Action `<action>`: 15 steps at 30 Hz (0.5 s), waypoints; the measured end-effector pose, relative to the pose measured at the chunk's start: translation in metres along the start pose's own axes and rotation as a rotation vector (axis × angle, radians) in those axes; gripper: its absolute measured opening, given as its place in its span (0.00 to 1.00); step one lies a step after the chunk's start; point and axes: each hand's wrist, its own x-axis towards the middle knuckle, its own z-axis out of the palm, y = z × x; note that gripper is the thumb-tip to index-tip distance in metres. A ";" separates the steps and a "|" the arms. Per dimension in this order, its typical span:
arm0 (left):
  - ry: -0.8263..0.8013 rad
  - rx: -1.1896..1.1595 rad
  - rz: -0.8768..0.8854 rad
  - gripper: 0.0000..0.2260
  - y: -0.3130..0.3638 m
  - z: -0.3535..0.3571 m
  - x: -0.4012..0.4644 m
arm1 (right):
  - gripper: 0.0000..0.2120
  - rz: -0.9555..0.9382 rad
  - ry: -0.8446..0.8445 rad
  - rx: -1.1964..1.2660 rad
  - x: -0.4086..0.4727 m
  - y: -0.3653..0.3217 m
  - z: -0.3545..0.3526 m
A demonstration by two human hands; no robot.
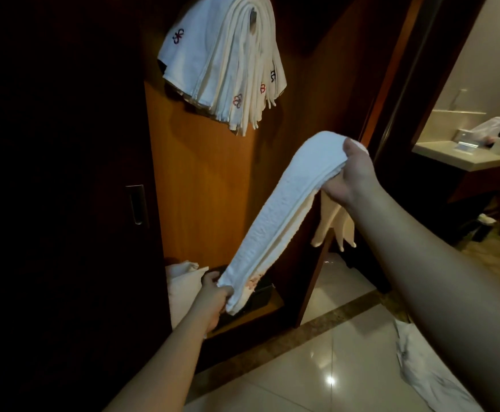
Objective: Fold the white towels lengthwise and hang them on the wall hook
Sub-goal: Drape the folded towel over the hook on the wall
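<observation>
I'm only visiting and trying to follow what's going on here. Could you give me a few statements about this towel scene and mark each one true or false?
1. Both hands hold the folded towel. True: the left hand grips its lower end, the right hand its upper end.
2. The wall hook is bare. False: a bunch of hung towels drapes there.
3. The hung towels carry embroidered marks. True.
4. The held towel lies on the floor. False: it is stretched in the air.

Wall hook (253, 17): nearly buried under the hung towels (228, 63), whose top the frame cuts off.
My right hand (351, 173): fingers hidden behind the folded towel (275, 215).
Worktop (462, 157) items: too blurred to tell.
</observation>
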 end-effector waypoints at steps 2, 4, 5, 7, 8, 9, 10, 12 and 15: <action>0.042 0.009 -0.044 0.31 0.008 0.005 0.003 | 0.22 -0.022 -0.014 -0.041 -0.001 0.002 0.012; 0.100 0.060 -0.048 0.31 0.023 0.007 0.000 | 0.24 -0.059 -0.023 -0.086 0.000 0.002 0.024; 0.141 0.044 0.002 0.28 0.033 0.008 -0.005 | 0.24 -0.071 -0.032 -0.101 0.000 0.002 0.031; 0.199 -0.066 0.159 0.17 0.057 0.012 -0.022 | 0.22 -0.096 -0.052 -0.146 0.000 0.002 0.044; 0.167 -0.137 0.253 0.13 0.072 0.016 -0.034 | 0.20 -0.111 -0.065 -0.180 0.000 0.002 0.051; 0.108 -0.187 0.359 0.16 0.086 0.021 -0.048 | 0.19 -0.130 -0.075 -0.226 0.001 0.003 0.058; 0.030 -0.219 0.463 0.20 0.099 0.026 -0.060 | 0.20 -0.153 -0.081 -0.289 0.002 0.005 0.065; -0.126 -0.229 0.632 0.28 0.124 0.040 -0.084 | 0.26 -0.195 -0.079 -0.457 0.004 0.008 0.080; -0.242 -0.125 0.699 0.42 0.152 0.062 -0.105 | 0.34 -0.199 -0.106 -0.615 0.005 0.007 0.102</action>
